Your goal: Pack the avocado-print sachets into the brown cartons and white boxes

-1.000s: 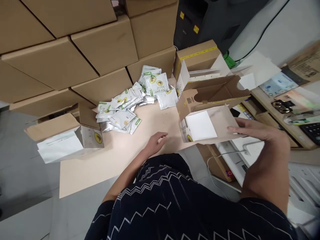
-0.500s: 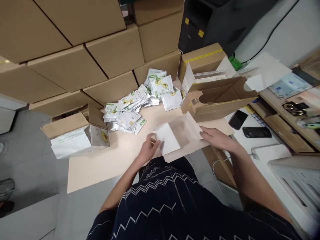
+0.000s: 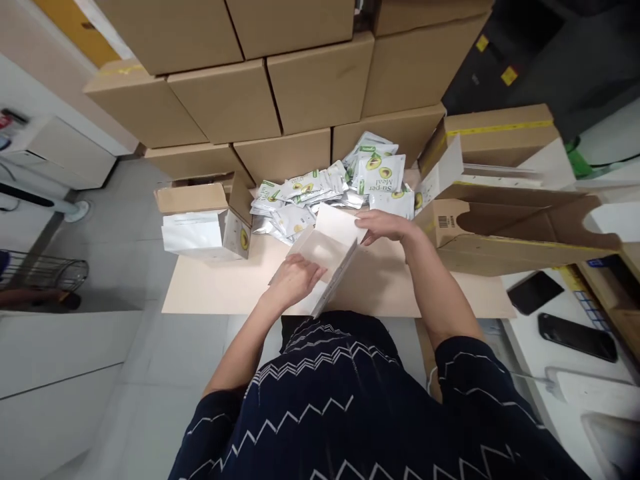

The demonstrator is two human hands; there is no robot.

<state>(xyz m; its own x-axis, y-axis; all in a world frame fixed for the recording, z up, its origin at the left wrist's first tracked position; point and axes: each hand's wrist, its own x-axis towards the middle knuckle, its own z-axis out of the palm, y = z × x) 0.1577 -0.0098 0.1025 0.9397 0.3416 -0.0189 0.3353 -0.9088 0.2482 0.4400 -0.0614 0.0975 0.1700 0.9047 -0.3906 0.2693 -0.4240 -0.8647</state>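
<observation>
A small white folding carton (image 3: 335,223) is tilted in front of my body, its open side showing a pale interior and one long side printed. My left hand (image 3: 296,279) grips its near left edge, fingers curled over into the opening. At the far right corner my right hand (image 3: 384,225) pinches the carton's wall by the raised flap. Just beyond the carton lies a heap of silvery sachets (image 3: 383,175) with avocado pictures and green labels. Under it all is a beige board (image 3: 215,287).
To the left stands an open carton (image 3: 200,237) with an avocado print. An open brown cardboard box (image 3: 515,250) is on the right, near two dark phones (image 3: 577,337). Stacked brown boxes (image 3: 320,80) form a wall behind. A wire basket (image 3: 65,273) is at far left.
The carton has turned and moved up and left towards the sachets. My right hand has shifted to its far corner; my left now reaches over its edge. The view has swung left.
</observation>
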